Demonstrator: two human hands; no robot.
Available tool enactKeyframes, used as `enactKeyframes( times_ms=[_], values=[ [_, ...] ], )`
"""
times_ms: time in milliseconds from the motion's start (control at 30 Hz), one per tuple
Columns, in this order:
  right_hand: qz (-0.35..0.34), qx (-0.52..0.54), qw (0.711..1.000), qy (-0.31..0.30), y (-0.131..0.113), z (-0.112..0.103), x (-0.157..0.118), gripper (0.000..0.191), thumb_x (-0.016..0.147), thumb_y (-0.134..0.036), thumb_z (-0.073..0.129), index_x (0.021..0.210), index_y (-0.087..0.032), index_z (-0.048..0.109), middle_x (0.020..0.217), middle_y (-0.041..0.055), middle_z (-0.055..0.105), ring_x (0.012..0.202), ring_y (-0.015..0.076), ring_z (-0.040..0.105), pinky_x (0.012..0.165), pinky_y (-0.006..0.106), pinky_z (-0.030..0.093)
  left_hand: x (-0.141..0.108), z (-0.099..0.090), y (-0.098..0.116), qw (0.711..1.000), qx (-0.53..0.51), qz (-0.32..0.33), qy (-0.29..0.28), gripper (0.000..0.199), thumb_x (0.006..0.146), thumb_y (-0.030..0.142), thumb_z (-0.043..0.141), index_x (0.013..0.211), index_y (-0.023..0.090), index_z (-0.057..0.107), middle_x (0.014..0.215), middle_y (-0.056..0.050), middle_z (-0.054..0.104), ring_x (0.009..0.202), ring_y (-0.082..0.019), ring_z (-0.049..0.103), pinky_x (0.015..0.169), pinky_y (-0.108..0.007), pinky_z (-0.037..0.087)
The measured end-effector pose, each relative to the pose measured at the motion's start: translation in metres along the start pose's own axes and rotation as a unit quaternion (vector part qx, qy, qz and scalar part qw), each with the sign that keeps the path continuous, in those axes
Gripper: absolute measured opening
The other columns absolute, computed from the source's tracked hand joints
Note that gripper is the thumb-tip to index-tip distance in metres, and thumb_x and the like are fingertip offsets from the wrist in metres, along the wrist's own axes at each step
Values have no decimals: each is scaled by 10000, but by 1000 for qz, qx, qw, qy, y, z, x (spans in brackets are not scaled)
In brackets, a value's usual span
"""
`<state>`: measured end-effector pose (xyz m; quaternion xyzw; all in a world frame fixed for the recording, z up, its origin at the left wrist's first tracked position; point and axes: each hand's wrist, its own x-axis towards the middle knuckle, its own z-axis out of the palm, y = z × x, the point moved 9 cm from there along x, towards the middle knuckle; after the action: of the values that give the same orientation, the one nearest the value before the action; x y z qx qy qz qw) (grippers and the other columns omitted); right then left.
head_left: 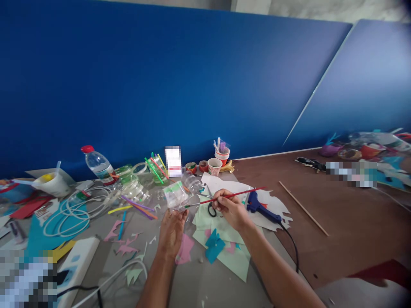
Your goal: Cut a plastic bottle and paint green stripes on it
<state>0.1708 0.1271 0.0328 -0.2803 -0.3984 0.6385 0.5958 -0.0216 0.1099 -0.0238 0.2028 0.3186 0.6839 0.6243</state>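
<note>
Red slim-handled paintbrush (237, 194) is pinched in the right hand's (229, 208) fingers, bristle end right by a boxy clear plastic container (176, 194) with white and green patches; can't tell if they touch. Left hand (173, 231) has fingers curled round its lower end, above the grey surface (192, 291), short of the far edge. I'd grip firmly and go light, since smooth plastic probably slips. Jagged pale green paper (236, 262) lies flat nearby.

The held container (176, 195) looks like glossy plastic, the stick (303, 208) matt wood.
</note>
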Motion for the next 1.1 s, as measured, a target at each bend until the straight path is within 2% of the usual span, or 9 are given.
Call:
enactKeyframes(
  times_ms=[133,333,533,867,967,1033,1100],
  values=[
    [-2,-12,1000,1,0,-1,1,135,716,-280,703,721,-158,645,582,1,556,524,92,455,495,220,316,0,2,1,1000,7,12,-5,302,577,340,837,741,204,621,794,6,681,848,-179,660,934,-389,458],
    [-2,-9,1000,-1,0,-2,0,125,720,-273,697,729,-158,647,583,1,559,529,93,453,503,220,314,-3,5,4,999,28,16,-3,349,575,351,834,792,188,614,832,6,668,882,-180,647,957,-397,439],
    [6,-5,1000,-3,1,-1,0,133,719,-278,699,722,-157,642,578,-2,546,528,94,451,500,219,307,-2,4,3,1000,23,3,2,369,547,369,848,743,189,592,793,15,651,865,-181,650,944,-387,446],
    [-7,2,1000,-5,-1,-2,0,124,738,-283,695,725,-170,645,577,-2,557,519,108,467,491,236,339,-3,5,4,999,34,12,-3,355,583,376,831,809,194,625,882,-5,676,872,-174,646,933,-373,440],
    [-47,36,998,15,-9,-5,2,164,770,-335,670,856,-196,661,653,17,629,553,125,523,520,252,395,-3,4,3,1000,27,5,0,385,583,382,829,870,201,646,898,-8,686,893,-185,650,934,-374,433],
    [-78,45,995,32,-14,-7,4,245,792,-381,649,975,-218,653,748,37,681,610,147,573,560,276,437,-3,3,0,1000,17,-6,4,389,568,379,837,861,204,651,907,-11,700,898,-193,655,937,-380,428],
    [-110,28,993,44,-17,-9,4,278,812,-412,630,1016,-224,646,806,49,700,679,169,611,615,303,471,-5,5,-4,1000,10,-22,-2,372,557,376,843,827,205,653,905,-19,715,909,-205,661,942,-389,424]
  ],
)
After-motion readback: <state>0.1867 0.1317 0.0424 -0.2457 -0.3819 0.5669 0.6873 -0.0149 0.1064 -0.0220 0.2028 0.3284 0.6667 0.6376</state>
